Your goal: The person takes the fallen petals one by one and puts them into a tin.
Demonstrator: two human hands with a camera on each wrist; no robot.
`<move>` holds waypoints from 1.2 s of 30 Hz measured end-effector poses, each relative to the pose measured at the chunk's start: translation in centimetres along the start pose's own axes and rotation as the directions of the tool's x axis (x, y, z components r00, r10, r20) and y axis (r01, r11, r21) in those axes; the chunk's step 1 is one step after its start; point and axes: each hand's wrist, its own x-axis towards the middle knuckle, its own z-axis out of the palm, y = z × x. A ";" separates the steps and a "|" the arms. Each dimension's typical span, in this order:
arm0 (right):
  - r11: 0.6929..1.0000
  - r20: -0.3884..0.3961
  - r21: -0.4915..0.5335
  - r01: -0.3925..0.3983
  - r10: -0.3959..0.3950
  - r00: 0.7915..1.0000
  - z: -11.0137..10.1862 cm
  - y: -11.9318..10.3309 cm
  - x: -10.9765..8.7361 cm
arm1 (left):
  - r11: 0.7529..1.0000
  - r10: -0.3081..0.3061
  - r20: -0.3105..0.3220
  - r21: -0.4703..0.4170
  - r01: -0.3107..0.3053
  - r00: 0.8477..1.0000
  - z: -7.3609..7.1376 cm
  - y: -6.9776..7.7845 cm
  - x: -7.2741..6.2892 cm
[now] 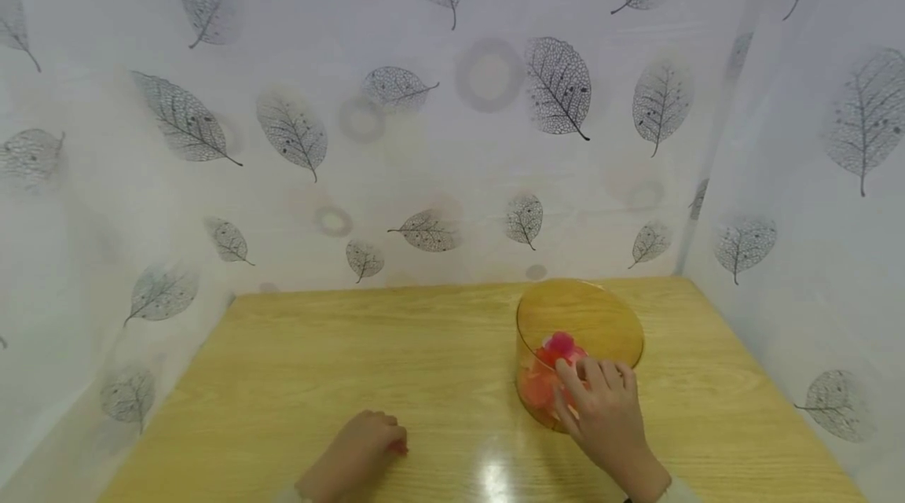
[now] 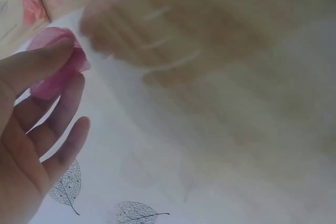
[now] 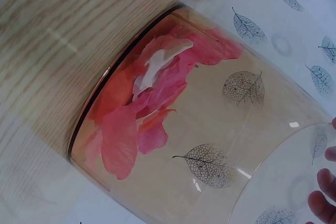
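Observation:
A pink petal [image 2: 50,85] is pinched between the thumb and fingers of my left hand [image 1: 360,448], low over the front of the table. A see-through amber container [image 1: 618,322] stands at the right, and pink, red and white petals [image 3: 149,95] lie at its bottom. My right hand [image 1: 608,413] is at the container's near side, thumb and forefinger spread apart with nothing between them. In the right wrist view, its fingertips [image 3: 323,203] appear just beyond the container's round rim.
The wood-grain table [image 1: 353,361] meets a pale backdrop [image 1: 339,196] printed with grey leaf skeletons, which rises behind it and along both sides. Light glares off the table's front between the hands.

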 end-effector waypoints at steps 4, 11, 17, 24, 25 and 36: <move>1.000 -0.006 -0.006 -0.001 0.001 1.000 -0.1 0.2 0.0 | 1.000 0.015 -0.131 0.002 -0.015 0.991 -0.9 0.3 2.1; 1.000 0.002 -0.008 -0.002 0.002 1.000 0.0 0.4 -0.2 | 0.998 0.059 -0.394 0.044 -0.045 0.917 -6.0 3.2 9.5; 1.000 -0.002 -0.006 -0.004 0.004 1.000 0.2 0.2 -0.2 | 0.989 0.146 -0.456 0.090 -0.118 0.878 -9.4 6.6 15.8; 1.000 -0.018 0.007 0.010 -0.009 1.000 0.3 -0.1 -0.1 | 0.977 0.176 -0.298 0.169 -0.130 0.938 -9.3 9.6 21.2; 1.000 -0.015 0.004 0.009 -0.009 1.000 0.3 -0.1 -0.1 | 0.979 0.160 -0.230 0.165 -0.123 0.960 -9.1 9.8 21.7; 1.000 0.003 -0.017 0.012 -0.012 1.000 0.3 -0.3 -0.1 | 0.994 0.076 -0.010 0.074 -0.075 0.997 -7.4 9.9 22.2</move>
